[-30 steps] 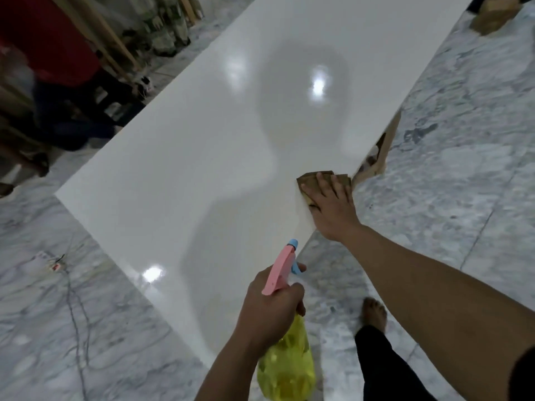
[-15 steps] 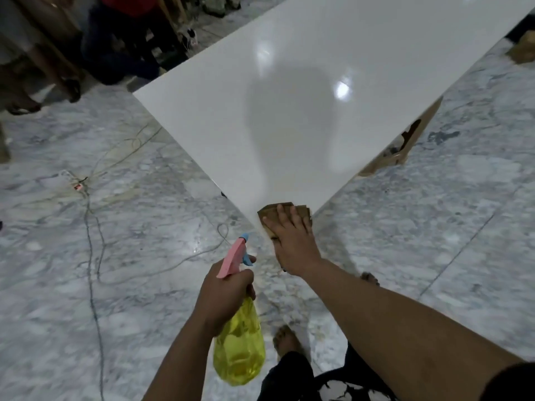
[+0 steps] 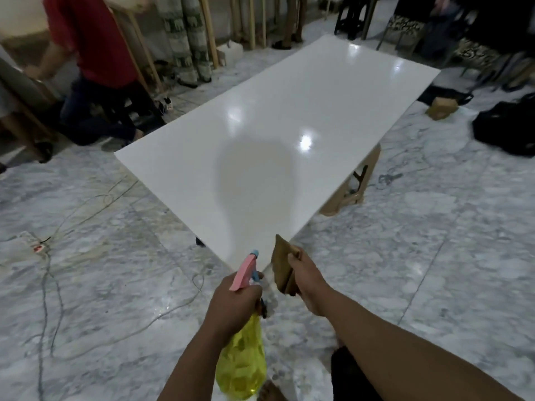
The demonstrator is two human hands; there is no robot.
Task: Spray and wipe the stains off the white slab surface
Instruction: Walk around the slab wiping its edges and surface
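White slab (image 3: pixel 289 134), glossy, seen from its near corner, raised on a tan plastic stool (image 3: pixel 351 189) over a grey marble floor (image 3: pixel 405 256); three ceiling-light reflections and a rounded shadow across the near half of the surface. No stains discernible at this distance. Left hand (image 3: pixel 234 302) low in the foreground, just short of the near corner, fingers (image 3: pixel 256 276) wrapped tight around the neck of a spray bottle (image 3: pixel 241 363): yellow translucent body hanging below the fist, pink head with blue nozzle (image 3: pixel 244 270) tilted up toward the slab. Right hand (image 3: pixel 308 280) just beside the left, fingers closed on a folded brown cloth (image 3: pixel 282 267), held upright in the air at the slab's near corner; contact between cloth and slab edge impossible to tell. Black trouser leg and bare foot (image 3: pixel 269 392) at the bottom edge. White cables (image 3: pixel 115 198) trailing over the floor at left, beside a small power strip (image 3: pixel 31 241). At upper left, a person in a red shirt (image 3: pixel 89 36) and dark trousers, blurred, among wooden poles (image 3: pixel 208 27). At right, well apart from the slab, a brown box (image 3: pixel 441 107) and a black bag (image 3: pixel 506 128).
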